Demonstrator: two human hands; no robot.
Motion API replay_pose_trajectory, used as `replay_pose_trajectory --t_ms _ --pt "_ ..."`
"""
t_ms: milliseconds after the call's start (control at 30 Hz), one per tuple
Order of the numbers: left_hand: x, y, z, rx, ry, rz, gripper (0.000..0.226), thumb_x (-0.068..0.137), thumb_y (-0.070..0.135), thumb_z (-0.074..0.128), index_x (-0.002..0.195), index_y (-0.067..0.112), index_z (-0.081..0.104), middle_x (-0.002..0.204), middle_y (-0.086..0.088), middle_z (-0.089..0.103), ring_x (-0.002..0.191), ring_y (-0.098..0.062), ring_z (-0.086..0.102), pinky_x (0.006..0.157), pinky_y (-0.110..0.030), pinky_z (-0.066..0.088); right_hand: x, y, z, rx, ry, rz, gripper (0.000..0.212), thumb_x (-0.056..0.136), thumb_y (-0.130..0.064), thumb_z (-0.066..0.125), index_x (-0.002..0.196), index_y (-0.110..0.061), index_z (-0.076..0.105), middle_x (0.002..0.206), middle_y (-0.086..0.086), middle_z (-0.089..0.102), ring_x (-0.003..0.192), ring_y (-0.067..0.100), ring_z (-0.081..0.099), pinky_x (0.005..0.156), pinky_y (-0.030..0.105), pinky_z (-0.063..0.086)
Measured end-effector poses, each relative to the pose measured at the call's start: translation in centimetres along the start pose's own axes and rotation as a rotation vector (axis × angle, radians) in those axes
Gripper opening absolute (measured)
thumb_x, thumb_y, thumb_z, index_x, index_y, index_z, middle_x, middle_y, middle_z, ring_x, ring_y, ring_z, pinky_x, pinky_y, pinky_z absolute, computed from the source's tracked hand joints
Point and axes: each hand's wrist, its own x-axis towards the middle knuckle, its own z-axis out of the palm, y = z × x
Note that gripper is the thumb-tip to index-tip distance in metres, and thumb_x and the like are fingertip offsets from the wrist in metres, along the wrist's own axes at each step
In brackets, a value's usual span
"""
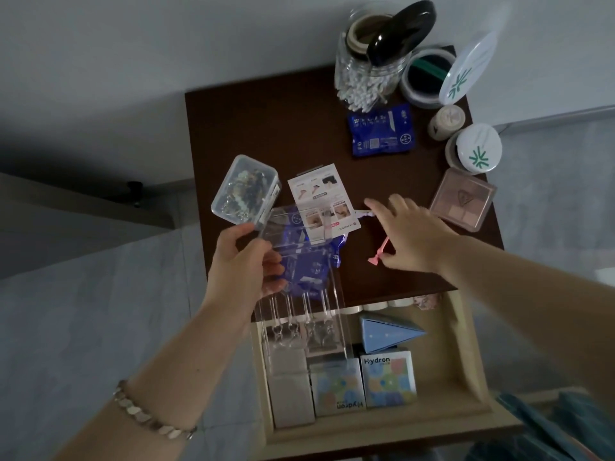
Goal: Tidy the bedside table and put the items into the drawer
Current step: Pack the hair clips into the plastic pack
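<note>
Left hand is curled round a clear tray held over the table edge and open drawer. Right hand is spread over a pink razor lying on the table; contact cannot be told. The razor is judged light, thin and stiff, best pinched mid-handle, away from the blade.

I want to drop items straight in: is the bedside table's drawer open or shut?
Open. The drawer is pulled out below the table top, with Hydron boxes and a blue box visible inside.
</note>
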Motion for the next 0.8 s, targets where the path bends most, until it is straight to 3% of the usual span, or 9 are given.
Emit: replay_pose_trajectory --t_ms 100,200,367,467,567,667,800 --pt "-0.1 -0.2 0.0 0.012 -0.031 0.049 0.023 0.091 0.009 0.052 0.108 0.024 0.053 0.072 -0.003 0.063 0.062 -0.014 0.06 0.059 -0.029 0.055 2.0 0.0 0.0 -0.194 0.059 -0.072 0.06 0.09 -0.044 0.05 0.134 -0.008 0.032 0.131 0.014 0.038 0.114 0.027 0.046 0.09 0.036 0.045" --pt "-0.2 -0.5 -0.2 0.039 -0.045 0.093 0.015 0.091 0.013 0.053 0.101 0.023 0.058 0.069 0.002 0.068 0.058 -0.009 0.061 0.052 -0.02 0.053 2.5 -0.8 0.3 -0.302 0.073 -0.139 0.038 0.098 -0.033 0.035 0.123 -0.005 0.041 0.125 0.014 0.043 0.107 0.027 0.05 0.079 0.034 0.046" --pt "-0.3 -0.9 -0.4 0.02 -0.048 0.105 0.011 0.092 0.016 0.052 0.095 0.021 0.061 0.073 0.003 0.072 0.058 -0.005 0.061 0.054 -0.019 0.052 1.5 -1.3 1.7 -0.276 0.049 0.0 0.025 0.095 -0.015 0.034 0.116 -0.005 0.045 0.115 0.012 0.049 0.101 0.028 0.052 0.068 0.033 0.041" --pt "-0.3 -0.8 -0.4 -0.064 -0.087 0.046 0.014 0.094 0.016 0.048 0.093 0.017 0.062 0.078 0.001 0.073 0.064 -0.008 0.061 0.063 -0.024 0.051 0.2 -1.6 2.0 -0.136 -0.037 0.193 0.026 0.094 -0.017 0.037 0.116 -0.006 0.047 0.111 0.012 0.053 0.103 0.029 0.052 0.068 0.035 0.04" --pt "-0.6 -0.3 -0.6 -0.229 -0.136 -0.054 0.023 0.095 0.005 0.041 0.1 0.013 0.061 0.085 -0.006 0.074 0.067 -0.01 0.062 0.067 -0.027 0.048 -2.3 -1.7 2.0 0.076 -0.114 0.38 0.023 0.094 -0.011 0.038 0.115 -0.005 0.046 0.094 0.01 0.055 0.091 0.029 0.058 0.065 0.034 0.043" --pt "-2.2 1.6 -0.7 -0.307 -0.172 -0.078 0.031 0.092 -0.004 0.04 0.109 0.014 0.059 0.095 -0.009 0.073 0.076 -0.011 0.065 0.075 -0.028 0.051 -5.7 -1.8 0.1 0.383 -0.045 0.523 0.022 0.097 -0.018 0.037 0.112 -0.004 0.045 0.083 0.007 0.053 0.081 0.029 0.057 0.06 0.029 0.039" --pt "-6.2 5.6 -0.5 -0.369 -0.211 -0.049 0.031 0.094 0.007 0.047 0.122 0.02 0.053 0.111 -0.002 0.067 0.099 -0.021 0.062 0.084 -0.046 0.052 -9.7 -3.2 -5.9 0.66 0.12 0.455 0.029 0.098 -0.023 0.035 0.121 -0.009 0.047 0.102 0.01 0.061 0.09 0.026 0.059 0.069 0.025 0.038"
